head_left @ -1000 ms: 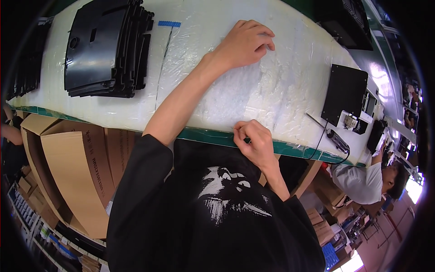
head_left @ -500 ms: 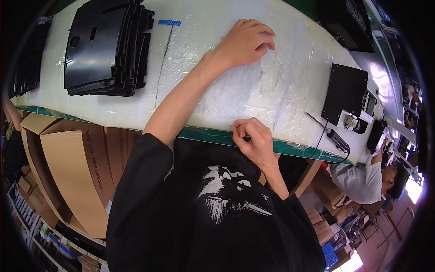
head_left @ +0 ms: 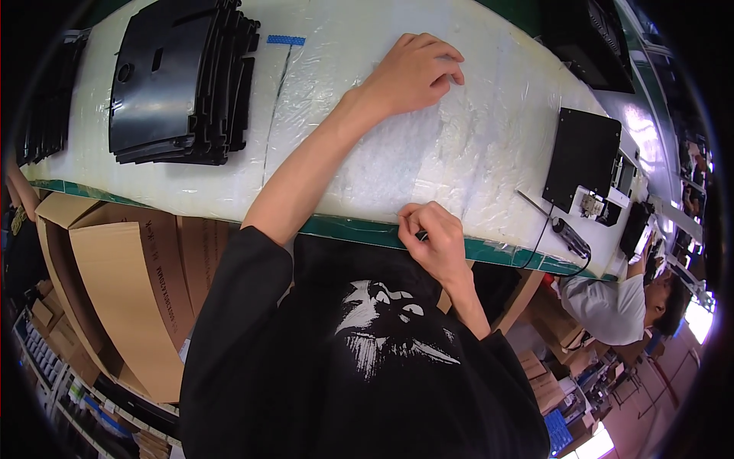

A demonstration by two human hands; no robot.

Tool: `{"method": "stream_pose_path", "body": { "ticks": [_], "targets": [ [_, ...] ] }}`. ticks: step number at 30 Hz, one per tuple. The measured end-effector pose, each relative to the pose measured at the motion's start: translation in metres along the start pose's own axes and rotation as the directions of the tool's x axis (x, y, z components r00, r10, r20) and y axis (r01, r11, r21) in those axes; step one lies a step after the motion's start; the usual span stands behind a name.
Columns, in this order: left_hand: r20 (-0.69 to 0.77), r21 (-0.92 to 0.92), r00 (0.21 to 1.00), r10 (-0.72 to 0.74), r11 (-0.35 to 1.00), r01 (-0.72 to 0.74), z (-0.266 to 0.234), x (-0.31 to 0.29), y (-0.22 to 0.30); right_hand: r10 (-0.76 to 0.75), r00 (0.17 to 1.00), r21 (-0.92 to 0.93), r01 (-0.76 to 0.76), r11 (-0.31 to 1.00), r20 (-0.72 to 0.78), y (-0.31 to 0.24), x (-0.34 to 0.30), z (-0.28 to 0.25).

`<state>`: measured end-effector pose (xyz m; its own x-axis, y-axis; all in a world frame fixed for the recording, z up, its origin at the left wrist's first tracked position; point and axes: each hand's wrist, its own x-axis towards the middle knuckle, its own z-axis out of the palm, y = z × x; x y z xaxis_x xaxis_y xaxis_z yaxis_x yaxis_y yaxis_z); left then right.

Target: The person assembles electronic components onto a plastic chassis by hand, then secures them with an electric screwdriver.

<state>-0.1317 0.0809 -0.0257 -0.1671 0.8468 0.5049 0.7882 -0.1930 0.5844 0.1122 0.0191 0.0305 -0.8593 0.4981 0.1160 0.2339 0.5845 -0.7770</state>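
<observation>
A crinkled clear plastic film covers the pale worktable in front of me. My left hand reaches across and rests on this film near the far side, fingers loosely bent and a little apart, with nothing visible in them. Close to my body, my right hand is at the table's green front edge. Its fingers are curled in toward the thumb, and whatever they hold, if anything, is hidden.
At the left stands a stack of curved black plastic panels, with more panels beyond. Blue tape marks the film. A black device and a corded handheld tool lie right. Cardboard boxes sit below; a co-worker is at right.
My right hand has shifted very slightly to the right and toward me along the table edge. My left hand stays in place.
</observation>
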Motion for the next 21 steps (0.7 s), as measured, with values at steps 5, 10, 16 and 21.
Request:
{"method": "stream_pose_path", "body": {
  "ticks": [5,10,16,21],
  "targets": [
    [0.003,0.004,1.000,0.002,1.000,-0.002,0.001,0.000,0.001,-0.006,1.000,0.026,0.006,1.000,-0.006,-0.007,0.003,0.003],
    [0.016,-0.006,1.000,-0.004,1.000,0.004,0.000,0.001,0.001,-0.021,1.000,-0.023,0.020,1.000,-0.022,-0.002,-0.001,-0.001],
    [0.005,-0.005,1.000,-0.001,1.000,0.001,0.001,0.000,0.001,-0.086,0.995,0.018,0.088,0.996,-0.059,-0.014,0.010,0.013],
    [0.008,-0.009,1.000,-0.001,1.000,0.001,0.000,0.001,0.001,-0.073,0.997,-0.024,0.072,0.997,-0.020,-0.012,0.005,0.016]
  ]
}}
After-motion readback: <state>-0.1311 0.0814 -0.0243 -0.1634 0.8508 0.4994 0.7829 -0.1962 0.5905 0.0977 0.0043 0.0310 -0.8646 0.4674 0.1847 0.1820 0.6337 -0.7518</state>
